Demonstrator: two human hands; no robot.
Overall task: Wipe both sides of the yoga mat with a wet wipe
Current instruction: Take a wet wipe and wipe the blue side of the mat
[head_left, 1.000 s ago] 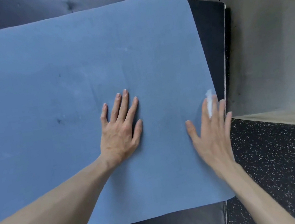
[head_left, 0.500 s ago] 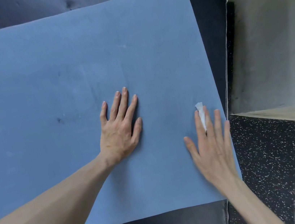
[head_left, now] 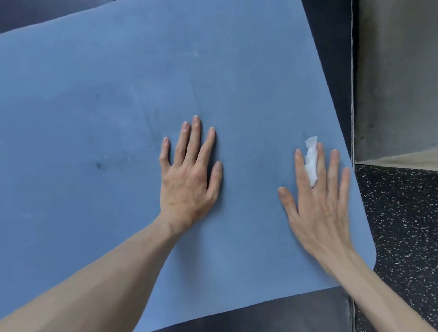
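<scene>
Flat-fingered, the right hand (head_left: 320, 208) presses the wipe (head_left: 311, 162) onto the mat (head_left: 90, 99) near its right edge while the open left hand (head_left: 189, 175) pins it mid-sheet, so I'd judge this face part-wiped, the underside untouched.

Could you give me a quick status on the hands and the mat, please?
Left hand flat on blue yoga mat. Right hand flat, wet wipe under fingers near right edge. Nothing in the way.
</scene>
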